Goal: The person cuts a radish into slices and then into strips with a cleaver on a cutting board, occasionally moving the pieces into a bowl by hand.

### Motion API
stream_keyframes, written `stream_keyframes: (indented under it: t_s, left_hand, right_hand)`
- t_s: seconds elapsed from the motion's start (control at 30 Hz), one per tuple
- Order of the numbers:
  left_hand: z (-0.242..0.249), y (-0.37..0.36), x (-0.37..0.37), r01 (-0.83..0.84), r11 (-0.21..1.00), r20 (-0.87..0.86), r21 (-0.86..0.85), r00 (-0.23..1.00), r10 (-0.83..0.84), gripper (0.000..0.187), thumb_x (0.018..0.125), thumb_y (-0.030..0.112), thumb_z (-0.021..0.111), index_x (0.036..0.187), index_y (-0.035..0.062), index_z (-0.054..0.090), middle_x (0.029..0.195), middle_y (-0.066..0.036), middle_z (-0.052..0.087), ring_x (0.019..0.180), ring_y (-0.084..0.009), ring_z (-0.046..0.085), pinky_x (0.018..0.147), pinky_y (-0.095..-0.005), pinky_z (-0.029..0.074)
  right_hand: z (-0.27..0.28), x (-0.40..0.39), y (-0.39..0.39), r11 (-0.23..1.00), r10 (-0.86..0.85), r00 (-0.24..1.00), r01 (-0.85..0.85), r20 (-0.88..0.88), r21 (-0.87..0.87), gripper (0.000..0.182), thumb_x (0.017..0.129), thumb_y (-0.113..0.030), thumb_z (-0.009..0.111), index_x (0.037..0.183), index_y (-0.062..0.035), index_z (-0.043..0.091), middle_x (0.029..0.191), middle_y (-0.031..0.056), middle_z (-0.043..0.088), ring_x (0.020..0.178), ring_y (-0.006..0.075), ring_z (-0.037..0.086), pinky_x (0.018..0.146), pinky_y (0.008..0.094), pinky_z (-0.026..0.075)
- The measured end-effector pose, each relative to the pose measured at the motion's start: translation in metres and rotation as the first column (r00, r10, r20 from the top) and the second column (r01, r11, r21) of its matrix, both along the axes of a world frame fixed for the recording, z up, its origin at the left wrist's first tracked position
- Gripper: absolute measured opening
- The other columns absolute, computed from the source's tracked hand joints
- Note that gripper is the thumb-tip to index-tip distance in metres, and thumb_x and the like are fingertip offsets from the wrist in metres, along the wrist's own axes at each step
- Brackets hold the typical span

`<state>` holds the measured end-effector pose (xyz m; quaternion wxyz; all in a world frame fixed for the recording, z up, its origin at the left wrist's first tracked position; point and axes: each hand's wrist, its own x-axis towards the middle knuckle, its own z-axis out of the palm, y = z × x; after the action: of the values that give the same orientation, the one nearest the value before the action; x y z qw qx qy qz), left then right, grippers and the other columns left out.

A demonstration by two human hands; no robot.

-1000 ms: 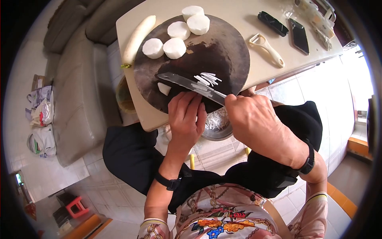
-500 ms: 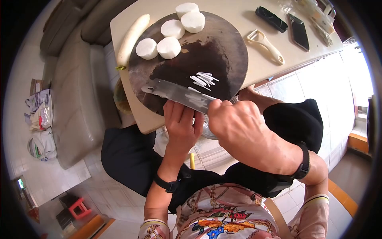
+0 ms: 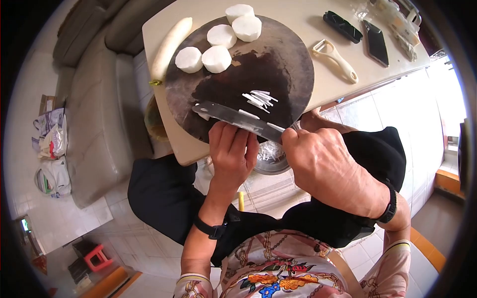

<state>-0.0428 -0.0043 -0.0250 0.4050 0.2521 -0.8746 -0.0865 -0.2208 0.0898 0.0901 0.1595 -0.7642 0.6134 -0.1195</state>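
My right hand [image 3: 323, 159] is wrapped round the handle of a cleaver [image 3: 238, 119], whose blade lies across the near part of a round dark cutting board [image 3: 298, 64]. Pressed close behind the blade are the curled fingers of my left hand [image 3: 231, 149]. They hold down a piece of white daikon radish [image 3: 201, 115], mostly hidden by fingers and blade. Beyond the blade lies a small pile of daikon strips [image 3: 260, 100], with a few more strips along the blade. Several thick peeled daikon chunks [image 3: 216, 58] stand at the board's far left.
A whole daikon [image 3: 170, 49] lies left of the board on the table [image 3: 186, 151]. To the right are a peeler [image 3: 338, 60], a black case [image 3: 343, 27], a phone [image 3: 375, 43] and a plastic bag [image 3: 397, 20]. A metal bowl [image 3: 278, 168] of shreds sits below the board's edge.
The cleaver and my right hand have shifted slightly right and down, and the blade lies at a changed angle. The shreds in the bowl show more. The whole view has shifted a little.
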Motion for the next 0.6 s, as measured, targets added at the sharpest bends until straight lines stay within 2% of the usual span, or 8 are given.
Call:
stream_keyframes:
  t_s: [0.27,0.33,0.4,0.47,0.5,0.6]
  left_hand:
    - [0.003,0.001,-0.001,-0.017,1.0,0.013,0.021,1.0,0.016,0.022,0.076,0.0,0.071,0.098,-0.0027,0.069,0.101,-0.015,0.064,0.098,-0.0368,0.059,0.087,-0.0456,0.046]
    - [0.001,0.002,-0.002,-0.019,1.0,0.013,0.014,1.0,0.019,0.023,0.077,0.0,0.071,0.099,-0.003,0.069,0.102,-0.015,0.064,0.099,-0.0365,0.059,0.088,-0.0454,0.046]
    - [-0.001,0.001,-0.002,-0.027,1.0,-0.019,-0.005,0.999,0.027,0.025,0.079,0.0,0.07,0.103,-0.0029,0.069,0.105,-0.014,0.065,0.101,-0.0348,0.059,0.089,-0.0443,0.047]
    - [0.003,0.003,-0.001,-0.032,0.999,-0.007,0.008,0.999,0.032,0.024,0.081,0.0,0.069,0.104,-0.0028,0.07,0.108,-0.014,0.065,0.104,-0.035,0.06,0.089,-0.0437,0.049]
    - [0.005,0.004,-0.002,-0.036,0.999,0.007,0.028,0.999,0.036,0.023,0.083,-0.001,0.069,0.105,-0.0026,0.07,0.111,-0.013,0.066,0.106,-0.0352,0.06,0.088,-0.0431,0.05]
    - [0.005,0.004,-0.001,-0.036,0.999,-0.009,0.029,0.999,0.036,0.024,0.083,-0.001,0.068,0.106,-0.0021,0.071,0.11,-0.012,0.067,0.105,-0.0334,0.061,0.089,-0.0417,0.05]
  right_hand:
    - [-0.007,0.011,-0.01,0.999,-0.013,1.0,0.013,-0.015,-0.049,0.012,0.071,0.004,0.059,0.081,0.005,0.052,0.066,0.0178,0.059,0.06,0.0351,0.064,0.055,0.0431,0.049]
    - [-0.011,0.012,-0.014,0.986,0.023,1.0,-0.02,0.012,-0.168,0.012,0.071,0.003,0.06,0.081,0.0039,0.053,0.063,0.0159,0.058,0.059,0.0337,0.064,0.055,0.043,0.049]
    - [-0.014,0.007,-0.015,0.985,-0.011,0.999,0.02,0.048,-0.172,0.011,0.072,0.003,0.059,0.081,0.003,0.053,0.061,0.0155,0.057,0.058,0.035,0.063,0.055,0.0432,0.05]
    - [-0.013,-0.002,-0.013,0.968,-0.101,0.991,0.078,-0.085,-0.239,0.004,0.071,-0.001,0.063,0.074,0.0017,0.062,0.064,0.0161,0.063,0.062,0.03,0.068,0.057,0.0394,0.053]
    - [-0.012,-0.007,-0.014,0.983,-0.124,0.992,0.122,-0.001,-0.137,0.004,0.071,0.0,0.062,0.074,0.0026,0.06,0.064,0.0195,0.062,0.062,0.0358,0.066,0.059,0.0445,0.053]
    - [-0.012,-0.014,-0.01,0.989,-0.107,0.99,0.116,0.094,-0.092,0.003,0.071,0.001,0.06,0.072,0.0027,0.058,0.063,0.0219,0.061,0.062,0.0398,0.065,0.059,0.0471,0.051]
